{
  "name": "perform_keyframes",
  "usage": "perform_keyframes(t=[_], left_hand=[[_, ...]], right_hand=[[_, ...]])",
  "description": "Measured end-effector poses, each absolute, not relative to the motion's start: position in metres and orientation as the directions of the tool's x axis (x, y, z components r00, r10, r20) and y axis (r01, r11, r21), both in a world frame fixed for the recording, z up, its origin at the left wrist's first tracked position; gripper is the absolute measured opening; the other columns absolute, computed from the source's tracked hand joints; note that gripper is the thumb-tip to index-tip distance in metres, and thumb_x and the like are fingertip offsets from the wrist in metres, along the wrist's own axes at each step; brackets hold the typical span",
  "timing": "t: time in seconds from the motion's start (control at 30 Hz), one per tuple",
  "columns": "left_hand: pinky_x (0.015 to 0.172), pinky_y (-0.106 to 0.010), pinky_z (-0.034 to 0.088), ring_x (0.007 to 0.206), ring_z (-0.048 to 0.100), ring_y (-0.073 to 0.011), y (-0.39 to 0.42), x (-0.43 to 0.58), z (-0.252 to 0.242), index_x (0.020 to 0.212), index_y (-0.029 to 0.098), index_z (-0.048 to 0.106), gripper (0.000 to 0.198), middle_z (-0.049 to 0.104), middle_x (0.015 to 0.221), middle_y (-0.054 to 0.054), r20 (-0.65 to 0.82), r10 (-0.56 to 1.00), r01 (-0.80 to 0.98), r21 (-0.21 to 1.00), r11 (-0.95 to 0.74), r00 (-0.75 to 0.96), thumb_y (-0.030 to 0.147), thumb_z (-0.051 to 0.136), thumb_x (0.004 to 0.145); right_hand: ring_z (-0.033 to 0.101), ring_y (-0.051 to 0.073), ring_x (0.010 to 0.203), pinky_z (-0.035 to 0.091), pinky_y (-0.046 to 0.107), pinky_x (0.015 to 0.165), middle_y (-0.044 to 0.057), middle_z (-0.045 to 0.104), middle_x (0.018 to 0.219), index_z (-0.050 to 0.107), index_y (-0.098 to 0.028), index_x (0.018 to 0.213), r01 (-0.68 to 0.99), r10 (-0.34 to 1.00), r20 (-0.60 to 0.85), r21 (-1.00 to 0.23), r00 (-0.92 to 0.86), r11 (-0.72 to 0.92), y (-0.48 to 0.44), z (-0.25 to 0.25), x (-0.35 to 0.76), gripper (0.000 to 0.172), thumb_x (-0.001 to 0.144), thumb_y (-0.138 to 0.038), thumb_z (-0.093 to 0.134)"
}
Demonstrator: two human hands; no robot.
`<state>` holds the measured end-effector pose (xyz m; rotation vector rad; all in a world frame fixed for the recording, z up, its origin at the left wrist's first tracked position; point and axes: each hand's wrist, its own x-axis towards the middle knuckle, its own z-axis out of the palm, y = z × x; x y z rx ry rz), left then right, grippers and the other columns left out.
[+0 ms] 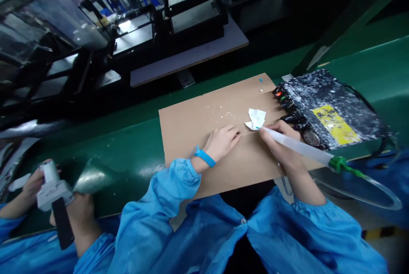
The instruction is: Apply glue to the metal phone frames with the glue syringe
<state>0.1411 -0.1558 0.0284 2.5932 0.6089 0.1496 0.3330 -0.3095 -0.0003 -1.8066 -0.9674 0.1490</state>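
Note:
My right hand is closed around a translucent glue dispensing syringe. A green cap at its rear end joins a clear air hose. The syringe's tip points down at a folded scrap of white paper, by the scrap's lower edge. Whether the tip touches the paper I cannot tell. My left hand, with a blue band at the wrist, lies palm down on a brown cardboard sheet, fingers loosely stretched and nothing visible in them.
A paint-spattered control box with knobs and a lit red light stands on the right. White specks dot the cardboard. At left, a co-worker's hands hold a white device with a black handle. Black trays line the back shelf.

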Motion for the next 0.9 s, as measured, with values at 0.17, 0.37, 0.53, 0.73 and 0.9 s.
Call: perform_keyframes(t=[0.17,0.37,0.53,0.73,0.9], left_hand=[[0.083,-0.032,0.058,0.101,0.077,-0.0223,-0.164,0.17,0.017,0.118,0.02,0.08,0.022,0.079,0.117,-0.007,0.003,0.52,0.451,0.494,-0.743,0.854,0.034,0.063,0.117],[0.084,-0.03,0.056,0.101,0.074,-0.0202,-0.166,0.176,0.005,0.125,0.023,0.085,0.028,0.076,0.117,-0.007,0.089,0.561,0.456,0.483,-0.747,0.823,0.033,0.059,0.119],[0.088,-0.029,0.055,0.107,0.073,-0.0194,-0.169,0.18,-0.001,0.128,0.026,0.086,0.03,0.077,0.117,-0.006,0.119,0.553,0.434,0.494,-0.754,0.825,0.034,0.058,0.12],[0.096,-0.03,0.058,0.119,0.074,-0.0201,-0.167,0.184,-0.006,0.131,0.024,0.083,0.032,0.079,0.126,-0.006,0.142,0.459,0.344,0.482,-0.806,0.877,0.033,0.054,0.121],[0.107,-0.035,0.062,0.131,0.073,-0.0211,-0.165,0.186,-0.003,0.136,0.026,0.082,0.04,0.078,0.143,-0.005,0.21,0.3,0.223,0.325,-0.919,0.931,0.019,0.046,0.121]], right_hand=[[0.072,0.027,0.072,0.052,0.037,0.066,0.006,0.078,0.086,0.074,-0.025,0.09,0.589,0.698,0.319,-0.788,0.642,-0.182,-0.31,0.003,0.331,0.035,0.1,-0.059,0.078],[0.078,0.03,0.08,0.058,0.04,0.072,0.009,0.083,0.096,0.078,-0.026,0.096,0.588,0.749,0.265,-0.784,0.608,-0.2,-0.308,0.002,0.33,0.044,0.1,-0.07,0.078],[0.074,0.027,0.074,0.055,0.037,0.068,0.007,0.082,0.092,0.078,-0.026,0.093,0.594,0.756,0.267,-0.78,0.597,-0.194,-0.309,-0.001,0.332,0.039,0.099,-0.064,0.08],[0.07,0.027,0.069,0.051,0.038,0.062,0.007,0.078,0.084,0.077,-0.025,0.089,0.566,0.761,0.282,-0.814,0.585,-0.134,-0.31,0.002,0.336,0.046,0.098,-0.069,0.082],[0.069,0.036,0.067,0.049,0.051,0.058,0.015,0.076,0.083,0.077,-0.033,0.087,0.541,0.695,0.298,-0.826,0.654,-0.156,-0.316,0.007,0.335,0.048,0.093,-0.079,0.089]])
